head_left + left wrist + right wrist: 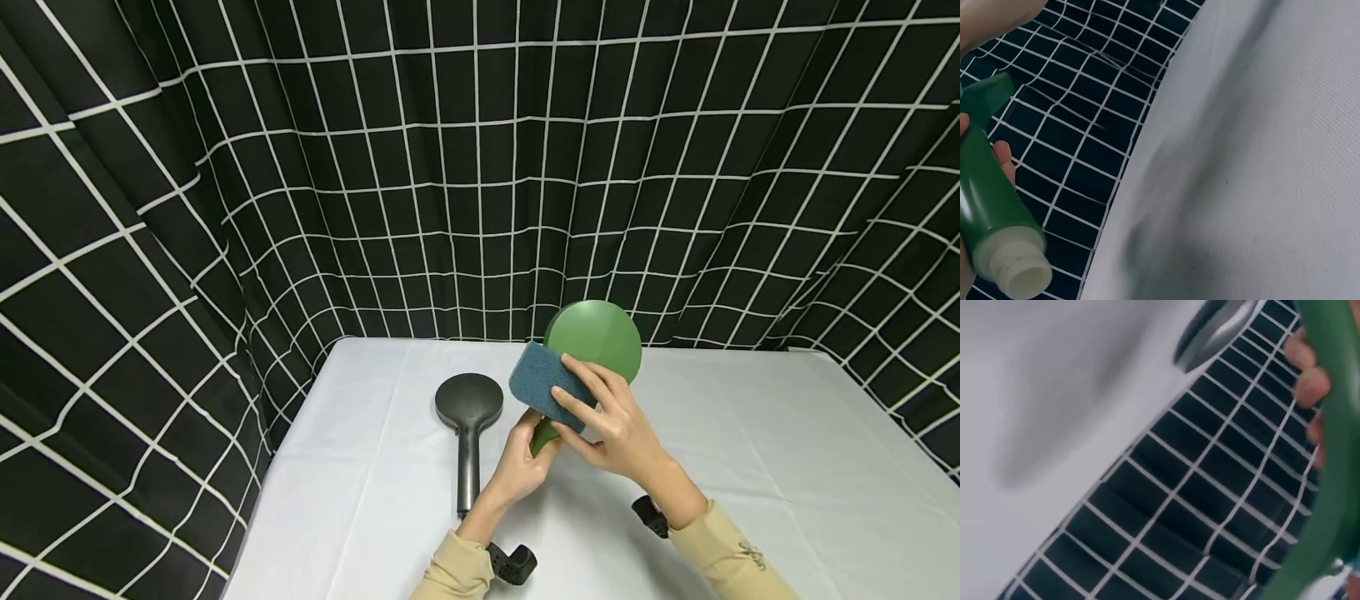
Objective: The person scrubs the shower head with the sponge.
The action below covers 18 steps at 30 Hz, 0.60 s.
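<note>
My left hand point(519, 467) grips the handle of a green handheld shower head point(597, 333), held up over the table with its round head tilted away from me. In the left wrist view the green handle point(988, 187) ends in a white hollow connector point(1021, 269). My right hand point(621, 425) holds a blue sponge point(542, 377) by its edges, thumb below and fingers spread across the face. The sponge overlaps the neck and lower part of the round head. Fingers point(1313, 386) wrap the green handle in the right wrist view, where the sponge is mostly hidden.
A black handheld shower head point(468, 408) lies on the white-covered table point(360, 475), left of my hands, its handle toward me. Behind and at both sides hangs a black curtain point(495, 150) with a white grid. Dark camera mounts point(513, 565) sit at both wrists.
</note>
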{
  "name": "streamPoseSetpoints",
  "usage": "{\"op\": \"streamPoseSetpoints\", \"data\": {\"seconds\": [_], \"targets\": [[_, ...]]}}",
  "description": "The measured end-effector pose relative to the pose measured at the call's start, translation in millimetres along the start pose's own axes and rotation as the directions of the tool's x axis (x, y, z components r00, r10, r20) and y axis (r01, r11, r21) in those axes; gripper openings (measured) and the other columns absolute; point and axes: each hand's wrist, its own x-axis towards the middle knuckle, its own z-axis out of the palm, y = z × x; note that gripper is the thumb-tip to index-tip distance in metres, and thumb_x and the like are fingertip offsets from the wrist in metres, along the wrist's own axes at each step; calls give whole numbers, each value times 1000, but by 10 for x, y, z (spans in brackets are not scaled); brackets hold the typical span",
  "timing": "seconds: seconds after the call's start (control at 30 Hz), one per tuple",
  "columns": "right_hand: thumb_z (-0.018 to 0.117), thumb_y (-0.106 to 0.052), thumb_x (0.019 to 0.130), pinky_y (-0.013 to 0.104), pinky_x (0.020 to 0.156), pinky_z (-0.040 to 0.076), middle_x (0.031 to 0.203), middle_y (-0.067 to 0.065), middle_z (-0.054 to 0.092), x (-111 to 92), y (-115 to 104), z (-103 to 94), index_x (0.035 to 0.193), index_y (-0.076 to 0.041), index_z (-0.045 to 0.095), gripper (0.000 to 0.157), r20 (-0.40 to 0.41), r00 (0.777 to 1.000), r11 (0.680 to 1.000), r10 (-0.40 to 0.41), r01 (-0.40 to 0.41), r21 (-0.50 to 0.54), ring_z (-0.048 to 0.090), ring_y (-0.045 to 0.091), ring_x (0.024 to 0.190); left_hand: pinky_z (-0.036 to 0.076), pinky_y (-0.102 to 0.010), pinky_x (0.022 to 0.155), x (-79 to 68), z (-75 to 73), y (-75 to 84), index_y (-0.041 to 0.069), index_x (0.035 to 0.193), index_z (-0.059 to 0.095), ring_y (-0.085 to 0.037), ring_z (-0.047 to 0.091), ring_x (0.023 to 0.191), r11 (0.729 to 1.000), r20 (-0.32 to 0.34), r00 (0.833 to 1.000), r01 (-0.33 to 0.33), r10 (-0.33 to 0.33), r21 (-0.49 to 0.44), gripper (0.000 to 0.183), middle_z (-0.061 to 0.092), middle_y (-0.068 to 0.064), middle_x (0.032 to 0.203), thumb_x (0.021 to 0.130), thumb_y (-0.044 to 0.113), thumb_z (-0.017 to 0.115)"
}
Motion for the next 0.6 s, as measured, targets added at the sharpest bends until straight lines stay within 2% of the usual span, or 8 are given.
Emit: {"op": "streamPoseSetpoints", "data": {"seconds": [0.07, 0.13, 0.2, 0.33, 0.4, 0.43, 0.47, 0.6], "targets": [[60, -34, 88, 52, 82, 35, 122, 30, 53, 7, 70, -37, 100, -1, 69, 37, -60, 997, 999, 52, -52, 2, 50, 46, 101, 46, -27, 81, -5, 13, 2, -11, 131, 38, -22, 50, 96, 999, 12, 999, 30, -30, -37, 45, 47, -26, 118, 88, -12, 49], [62, -36, 86, 52, 81, 33, 124, 27, 53, 38, 187, -94, 101, 1, 69, 40, -136, 976, 985, 171, -173, -1, 49, 46, 102, 43, -25, 81, -9, 25, 8, -11, 131, 38, -21, 48, 95, 995, 18, 998, 68, -67, -73, 46, 46, -26, 117, 87, -12, 50], [64, -35, 85, 52, 83, 32, 127, 25, 51, 76, 317, -168, 104, 2, 68, 42, -185, 930, 946, 318, -324, 1, 47, 45, 106, 41, -23, 80, -11, 33, 11, -11, 131, 39, -19, 47, 93, 991, 10, 996, 93, -93, -91, 46, 47, -26, 116, 86, -12, 50], [68, -19, 84, 55, 92, 31, 131, 23, 48, 112, 513, -281, 112, 4, 63, 37, -234, 799, 823, 554, -567, 14, 43, 43, 116, 40, -23, 82, -13, 22, -6, -11, 131, 40, -16, 46, 93, 988, 8, 994, 106, -106, -111, 48, 47, -26, 115, 84, -14, 51], [69, -12, 82, 57, 91, 32, 130, 24, 48, 98, 522, -286, 113, 5, 63, 36, -261, 773, 804, 578, -594, 18, 43, 43, 116, 40, -22, 83, -12, 13, -8, -11, 131, 40, -17, 46, 93, 989, 14, 995, 98, -97, -113, 48, 47, -27, 115, 84, -14, 51], [68, -14, 83, 58, 91, 32, 130, 25, 49, 83, 500, -273, 112, 5, 63, 36, -269, 779, 812, 566, -584, 18, 43, 44, 116, 40, -22, 82, -13, 11, -9, -12, 131, 40, -17, 46, 93, 988, 17, 995, 98, -97, -117, 48, 47, -28, 114, 84, -14, 51], [67, -18, 84, 57, 91, 33, 129, 25, 49, 64, 461, -253, 111, 5, 63, 36, -269, 798, 831, 539, -557, 12, 44, 44, 114, 41, -22, 82, -15, 9, -4, -12, 131, 39, -17, 46, 93, 988, 16, 995, 99, -98, -122, 48, 46, -28, 115, 84, -14, 51], [62, -33, 87, 46, 91, 36, 127, 29, 49, -44, 227, -143, 104, 5, 66, 42, -193, 932, 949, 307, -315, -7, 46, 47, 106, 41, -22, 80, -13, -12, 1, -13, 132, 37, -17, 47, 93, 987, 3, 995, 99, -100, -123, 48, 46, -27, 115, 85, -13, 50]]}}
